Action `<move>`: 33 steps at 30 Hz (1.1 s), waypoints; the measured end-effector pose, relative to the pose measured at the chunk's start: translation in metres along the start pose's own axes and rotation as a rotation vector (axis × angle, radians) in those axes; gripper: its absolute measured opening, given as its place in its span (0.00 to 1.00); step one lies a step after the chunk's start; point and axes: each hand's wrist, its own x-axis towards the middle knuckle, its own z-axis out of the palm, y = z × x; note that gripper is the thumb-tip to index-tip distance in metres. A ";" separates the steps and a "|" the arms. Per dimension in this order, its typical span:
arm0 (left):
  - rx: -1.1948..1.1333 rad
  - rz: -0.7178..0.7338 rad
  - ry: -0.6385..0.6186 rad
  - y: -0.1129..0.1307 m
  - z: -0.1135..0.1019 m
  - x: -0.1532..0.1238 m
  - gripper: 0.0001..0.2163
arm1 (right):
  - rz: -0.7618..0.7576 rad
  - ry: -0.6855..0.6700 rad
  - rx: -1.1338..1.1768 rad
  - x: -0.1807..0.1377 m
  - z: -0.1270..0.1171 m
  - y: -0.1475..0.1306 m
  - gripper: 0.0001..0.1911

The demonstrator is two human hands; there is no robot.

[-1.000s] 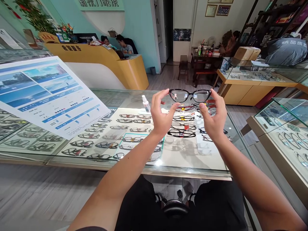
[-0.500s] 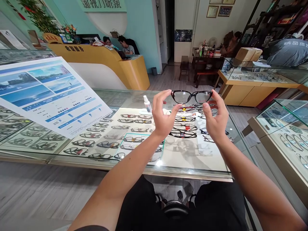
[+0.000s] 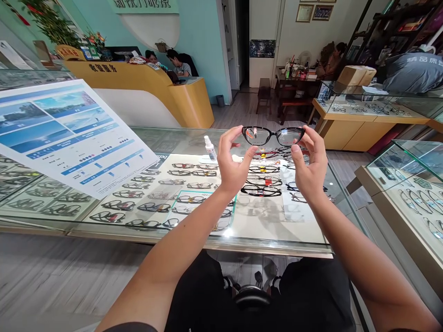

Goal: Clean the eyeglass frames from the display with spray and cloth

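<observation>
A pair of black-framed eyeglasses (image 3: 273, 135) is held up above the glass display counter, lenses upright and reflecting light. My left hand (image 3: 235, 161) pinches its left end, and my right hand (image 3: 309, 161) grips its right end; the fingers are closed at the frame's outer edges. The temples are largely hidden behind the hands and lenses. Beyond my left hand a small white spray bottle (image 3: 209, 148) stands on the counter. Below the hands, several spectacle frames (image 3: 261, 190) lie in rows inside the glass case.
A printed sheet (image 3: 79, 138) rises over the counter at left. The glass counter (image 3: 277, 244) spans the front, with another glass case (image 3: 408, 184) at right. Farther back are a yellow reception desk (image 3: 138, 87) with people seated, a wooden stool (image 3: 264, 94) and cardboard boxes (image 3: 356, 75).
The eyeglasses have risen slightly and tilted a little, so the lenses show more reflection. Both hands still hold them. The whole view has shifted slightly.
</observation>
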 end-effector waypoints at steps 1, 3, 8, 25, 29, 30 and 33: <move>0.003 -0.004 -0.001 0.000 0.000 0.000 0.28 | 0.003 -0.002 -0.001 0.000 0.000 0.000 0.27; 0.010 -0.009 -0.005 0.000 0.000 0.000 0.28 | 0.010 0.002 0.001 0.001 0.000 0.000 0.26; -0.002 -0.024 -0.041 -0.001 0.001 0.000 0.28 | 0.030 0.045 0.044 0.003 -0.001 0.004 0.23; -0.060 -0.095 -0.032 -0.001 0.003 -0.002 0.32 | 0.031 0.056 0.018 0.002 -0.001 -0.014 0.23; -0.063 -0.085 -0.026 0.000 0.003 -0.001 0.32 | 0.105 0.020 0.095 0.002 -0.003 -0.015 0.24; -0.057 -0.077 -0.023 0.001 0.003 -0.001 0.32 | 0.141 0.008 0.118 0.003 -0.004 -0.016 0.24; -0.021 -0.034 -0.022 0.003 0.001 0.000 0.31 | 0.251 -0.011 0.212 0.005 -0.006 -0.018 0.24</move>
